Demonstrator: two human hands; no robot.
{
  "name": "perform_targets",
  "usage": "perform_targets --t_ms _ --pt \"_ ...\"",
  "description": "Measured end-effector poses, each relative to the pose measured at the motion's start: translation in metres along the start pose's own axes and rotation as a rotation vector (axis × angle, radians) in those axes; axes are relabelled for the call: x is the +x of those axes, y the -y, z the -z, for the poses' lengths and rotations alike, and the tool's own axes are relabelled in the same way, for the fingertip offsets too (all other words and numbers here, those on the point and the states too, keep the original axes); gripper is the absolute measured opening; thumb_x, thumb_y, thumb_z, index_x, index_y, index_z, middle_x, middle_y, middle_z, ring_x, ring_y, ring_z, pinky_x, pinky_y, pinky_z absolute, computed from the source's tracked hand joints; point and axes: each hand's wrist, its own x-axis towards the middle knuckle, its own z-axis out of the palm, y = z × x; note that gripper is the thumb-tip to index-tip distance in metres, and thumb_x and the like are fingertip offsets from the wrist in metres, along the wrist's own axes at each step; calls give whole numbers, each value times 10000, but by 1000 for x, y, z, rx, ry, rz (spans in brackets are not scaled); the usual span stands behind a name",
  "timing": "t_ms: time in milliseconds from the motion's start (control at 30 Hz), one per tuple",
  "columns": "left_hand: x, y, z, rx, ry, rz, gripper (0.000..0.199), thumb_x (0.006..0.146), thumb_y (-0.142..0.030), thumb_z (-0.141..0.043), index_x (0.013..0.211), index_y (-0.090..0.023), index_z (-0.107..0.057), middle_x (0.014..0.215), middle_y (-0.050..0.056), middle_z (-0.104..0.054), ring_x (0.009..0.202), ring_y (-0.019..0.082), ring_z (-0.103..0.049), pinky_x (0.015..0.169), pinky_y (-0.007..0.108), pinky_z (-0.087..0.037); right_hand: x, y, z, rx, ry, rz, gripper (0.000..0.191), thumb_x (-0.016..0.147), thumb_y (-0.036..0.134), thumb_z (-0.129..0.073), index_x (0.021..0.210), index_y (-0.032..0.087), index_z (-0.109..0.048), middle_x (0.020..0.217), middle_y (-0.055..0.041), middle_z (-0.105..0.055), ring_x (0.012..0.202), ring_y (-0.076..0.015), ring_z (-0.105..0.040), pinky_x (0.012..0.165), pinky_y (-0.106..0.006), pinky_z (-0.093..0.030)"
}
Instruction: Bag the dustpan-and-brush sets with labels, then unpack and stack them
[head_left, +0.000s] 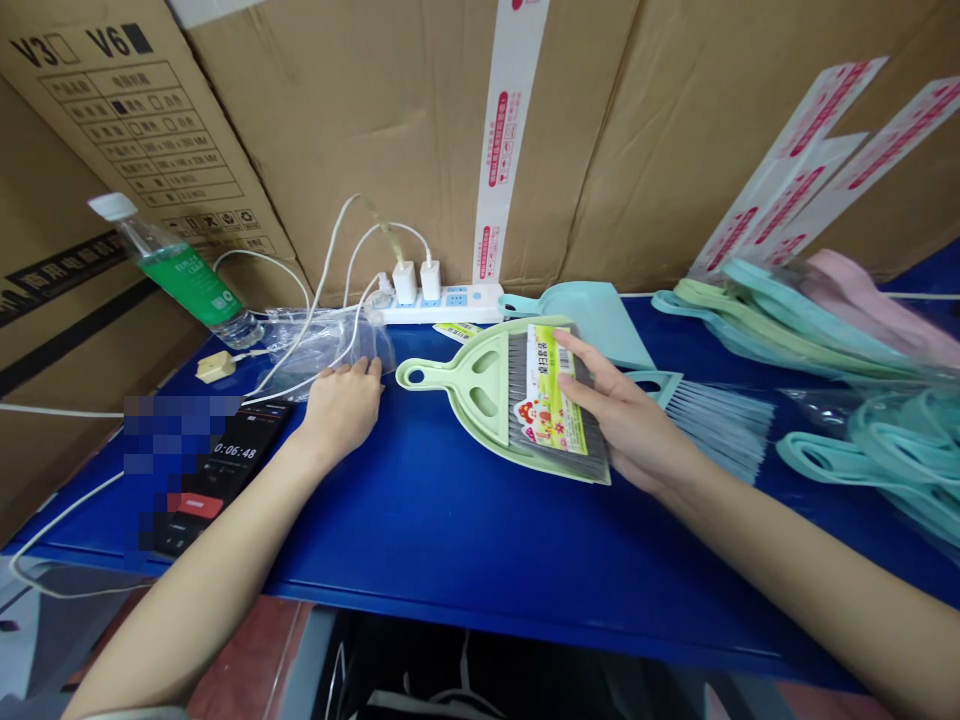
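My right hand [626,415] holds a light green dustpan [487,395] with a matching grey-bristled brush [596,440] nested in it, gripping the bristle end by its colourful label card [551,390]. The set's looped handle points left. My left hand [346,408] rests at the edge of crumpled clear plastic bags [300,345], its fingers curled and their tips partly hidden; whether it grips the plastic is unclear. Behind the green set lie a light blue dustpan [592,315] and, to the right, a blue brush [720,425].
Bagged dustpan sets [795,320] and blue ones [900,450] lie at the right. A white power strip [450,303] with cables runs along the back. At the left are a bottle [187,280] and a phone [225,470]. Cardboard boxes [390,120] stand behind the blue table [465,540].
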Motion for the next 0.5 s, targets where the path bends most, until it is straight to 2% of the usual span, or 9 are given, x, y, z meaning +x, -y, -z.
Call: perform_targets --t_ms 100,200,500 --pt "-1 -1 2 17 -4 8 375 949 -120 -354 1240 -48 -579 1119 222 -683 1050 341 -670 875 409 -519 -1 8 -6 177 -121 -107 621 922 237 -453 1507 324 -264 1418 -27 -551 1178 -240 -608 914 -440 -580" --pt "-2 -1 4 34 -11 12 366 921 -84 -365 1189 -62 -614 1007 218 -711 994 354 -690 809 408 -539 -2 16 -12 268 -187 -174 572 920 177 -465 1460 324 -345 1362 -16 -599 1145 -219 -630 894 -403 -595" --pt "-2 2 7 65 -84 1 409 903 -68 -363 1213 -121 -624 954 181 -726 933 350 -708 739 409 -547 -3 30 -15 284 -302 -234 524 924 126 -452 1409 319 -412 1314 3 -634 1107 -194 -650 893 -369 -596"
